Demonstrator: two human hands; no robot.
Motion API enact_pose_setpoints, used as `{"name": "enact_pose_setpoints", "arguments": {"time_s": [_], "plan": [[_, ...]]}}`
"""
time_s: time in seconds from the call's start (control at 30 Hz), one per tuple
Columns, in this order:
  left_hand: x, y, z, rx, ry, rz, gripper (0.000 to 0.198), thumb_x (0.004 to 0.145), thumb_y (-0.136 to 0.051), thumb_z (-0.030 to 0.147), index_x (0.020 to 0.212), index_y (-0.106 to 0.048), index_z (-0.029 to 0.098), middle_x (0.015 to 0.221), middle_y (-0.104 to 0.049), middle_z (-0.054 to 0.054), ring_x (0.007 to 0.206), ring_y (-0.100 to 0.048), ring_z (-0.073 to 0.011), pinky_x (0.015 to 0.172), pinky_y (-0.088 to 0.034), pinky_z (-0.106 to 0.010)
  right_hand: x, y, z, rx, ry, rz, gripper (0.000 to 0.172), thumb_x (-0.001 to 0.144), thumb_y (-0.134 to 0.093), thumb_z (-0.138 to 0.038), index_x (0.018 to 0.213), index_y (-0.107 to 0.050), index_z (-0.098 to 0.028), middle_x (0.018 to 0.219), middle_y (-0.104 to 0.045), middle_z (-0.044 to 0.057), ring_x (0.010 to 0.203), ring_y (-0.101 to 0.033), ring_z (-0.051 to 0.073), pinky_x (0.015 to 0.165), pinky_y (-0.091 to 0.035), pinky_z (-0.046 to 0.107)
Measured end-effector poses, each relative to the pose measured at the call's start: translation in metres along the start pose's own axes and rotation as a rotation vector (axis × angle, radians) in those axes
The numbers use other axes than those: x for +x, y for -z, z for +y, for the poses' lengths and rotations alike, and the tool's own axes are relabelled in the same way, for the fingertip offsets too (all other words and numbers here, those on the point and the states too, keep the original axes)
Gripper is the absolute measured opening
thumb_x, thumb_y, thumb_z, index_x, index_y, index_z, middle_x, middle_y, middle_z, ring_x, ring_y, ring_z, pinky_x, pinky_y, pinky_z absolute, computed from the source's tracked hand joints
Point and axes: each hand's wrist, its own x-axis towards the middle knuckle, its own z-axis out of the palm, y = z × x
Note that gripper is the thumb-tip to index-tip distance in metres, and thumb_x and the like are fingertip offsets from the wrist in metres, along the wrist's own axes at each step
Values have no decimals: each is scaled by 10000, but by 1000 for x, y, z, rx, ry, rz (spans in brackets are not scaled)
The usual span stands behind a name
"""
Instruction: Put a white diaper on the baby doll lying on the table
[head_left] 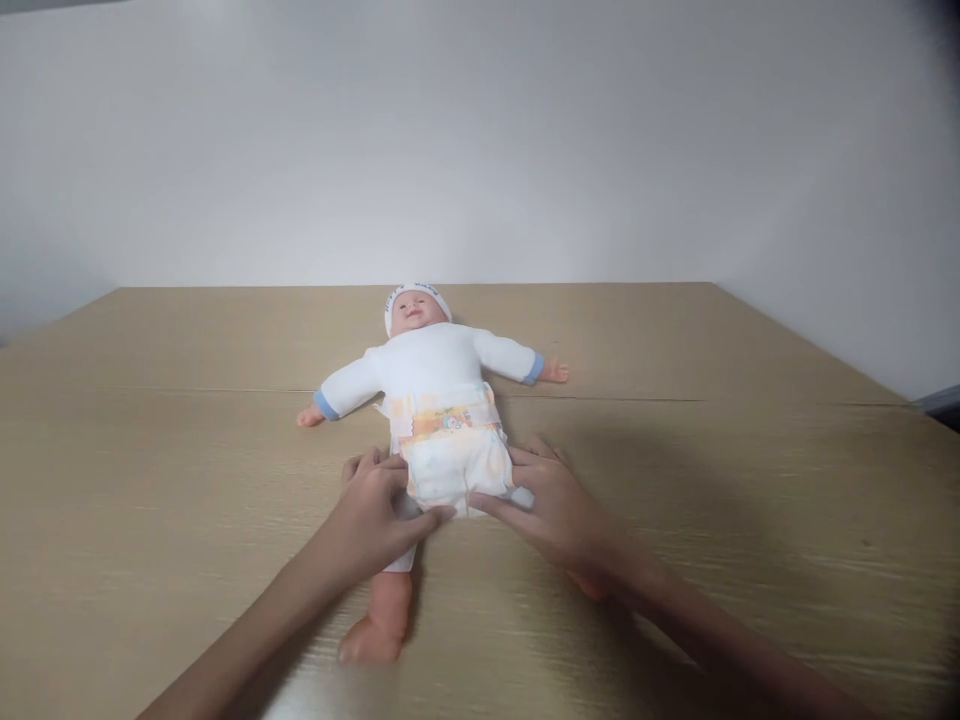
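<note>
A baby doll (427, 358) lies on its back with arms spread, in a white top with blue cuffs and a white cap with dark lettering. Around its hips is a diaper (454, 465), fastened at the front by a coloured waist strip. My left hand (375, 505) grips the diaper's leg edge on the left, its thumb at the crotch. On the opposite side my right hand (551, 500) holds the other leg edge, thumb also near the crotch. One doll leg (386, 610) shows below my left hand; my right hand and forearm mostly hide the other.
The doll rests on a light wood-grain table (187, 500) with a seam running across it. A pale wall (480, 140) rises behind the table's far edge. Something dark (941, 402) shows beside the table at the far right.
</note>
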Motion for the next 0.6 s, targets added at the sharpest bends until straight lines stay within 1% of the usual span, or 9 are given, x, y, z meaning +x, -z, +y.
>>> {"name": "enact_pose_setpoints", "arguments": {"time_s": [0.13, 0.23, 0.37, 0.5, 0.6], "plan": [[-1, -3, 2, 35, -5, 22, 276, 965, -727, 588, 947, -851, 343, 1065, -798, 6, 1051, -541, -294, 1011, -311, -485, 1, -2, 1, 23, -43, -76, 270, 1007, -701, -508, 956, -872, -306, 1192, -831, 51, 1071, -697, 317, 1118, -402, 528], [0, -5, 2, 109, -3, 42, 267, 952, -749, 565, 922, -848, 319, 1053, -801, -12, 1043, -546, -300, 988, -307, -491, 1, -4, 1, -9, -63, -88, 230, 986, -737, -492, 954, -872, -309, 1205, -823, 44, 1097, -661, 332, 1093, -387, 542], [3, -8, 2, 188, -4, 54, 248, 908, -804, 537, 884, -840, 293, 1001, -806, -33, 1024, -563, -316, 967, -307, -497, 2, -7, 1, -75, -47, -85, 215, 965, -767, -477, 946, -869, -288, 1185, -822, 56, 1093, -628, 355, 1007, -401, 525], [3, -10, 1, 190, -2, 79, 210, 880, -834, 512, 914, -841, 304, 1027, -813, -30, 1031, -579, -323, 974, -320, -488, 1, -6, -2, -110, -36, -70, 205, 952, -785, -465, 915, -858, -277, 1164, -821, 62, 1078, -627, 368, 942, -413, 512], [3, -10, 1, 178, 8, 88, 192, 866, -851, 497, 934, -848, 317, 1027, -815, -28, 1030, -581, -324, 978, -327, -482, 2, -4, -5, -124, -41, -71, 164, 933, -807, -447, 932, -852, -290, 1164, -820, 62, 1092, -633, 377, 941, -427, 522]]}}
